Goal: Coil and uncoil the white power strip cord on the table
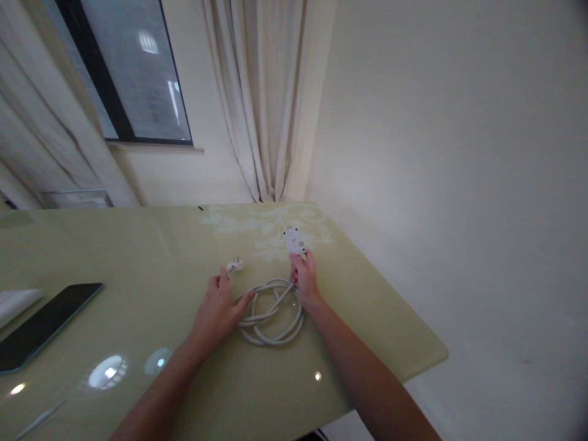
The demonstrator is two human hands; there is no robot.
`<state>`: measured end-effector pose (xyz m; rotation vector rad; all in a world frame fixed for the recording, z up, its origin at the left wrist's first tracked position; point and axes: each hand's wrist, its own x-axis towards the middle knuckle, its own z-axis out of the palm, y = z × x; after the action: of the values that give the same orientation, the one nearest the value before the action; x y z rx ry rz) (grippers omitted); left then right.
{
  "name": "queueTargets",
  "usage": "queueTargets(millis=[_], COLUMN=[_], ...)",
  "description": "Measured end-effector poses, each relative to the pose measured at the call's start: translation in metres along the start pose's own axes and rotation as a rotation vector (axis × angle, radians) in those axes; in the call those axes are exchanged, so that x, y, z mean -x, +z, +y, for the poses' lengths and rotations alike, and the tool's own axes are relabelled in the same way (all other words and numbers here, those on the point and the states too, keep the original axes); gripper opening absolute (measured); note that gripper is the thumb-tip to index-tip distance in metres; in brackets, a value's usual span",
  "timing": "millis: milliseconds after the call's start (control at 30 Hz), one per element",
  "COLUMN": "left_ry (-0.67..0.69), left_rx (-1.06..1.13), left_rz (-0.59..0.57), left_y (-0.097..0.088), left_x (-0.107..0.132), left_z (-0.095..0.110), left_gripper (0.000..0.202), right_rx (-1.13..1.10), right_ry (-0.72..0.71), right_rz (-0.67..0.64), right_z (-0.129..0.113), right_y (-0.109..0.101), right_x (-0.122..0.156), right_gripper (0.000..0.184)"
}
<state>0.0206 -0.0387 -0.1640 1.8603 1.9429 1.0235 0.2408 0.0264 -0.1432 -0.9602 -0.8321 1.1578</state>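
A pale grey power cable (pixel 294 331) lies in loose loops on the table. At its far right end is a white power strip (pixel 294 240), with my right hand (pixel 304 275) closed around its near end, where the cable joins it. My left hand (pixel 220 309) is open at the left of the loops. Its thumb is stretched out to the coil, and its index finger reaches the cord just behind the white plug (pixel 236 265). The plug's prongs point away from me. The undersides of the left fingers are hidden.
The glossy pale-green table (pixel 151 257) has its right edge beside a white wall (pixel 459 184). A dark flat tablet-like object (pixel 46 324) and a white object (pixel 16 303) lie at left. A thin white stick-like item (pixel 41 419) is nearer me. Curtains (pixel 261 92) hang behind.
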Motion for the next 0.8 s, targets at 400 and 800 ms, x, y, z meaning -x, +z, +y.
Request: queueTargets(millis=[400, 800], left_ry=[0.227, 0.066], left_rx=[-0.229, -0.076], left_rz=[-0.252, -0.15], left_y=[-0.005, -0.023], left_x=[-0.006, -0.006], left_z=[0.009, 0.008], left_gripper=[0.042, 0.021], right_rx=[-0.011, -0.036], right_ry=[-0.158, -0.113], right_rz=[-0.109, -0.197], right_z=[-0.002, -0.01], right_y=[0.007, 0.007], right_x=[0.011, 0.014], right_gripper=[0.049, 0.05])
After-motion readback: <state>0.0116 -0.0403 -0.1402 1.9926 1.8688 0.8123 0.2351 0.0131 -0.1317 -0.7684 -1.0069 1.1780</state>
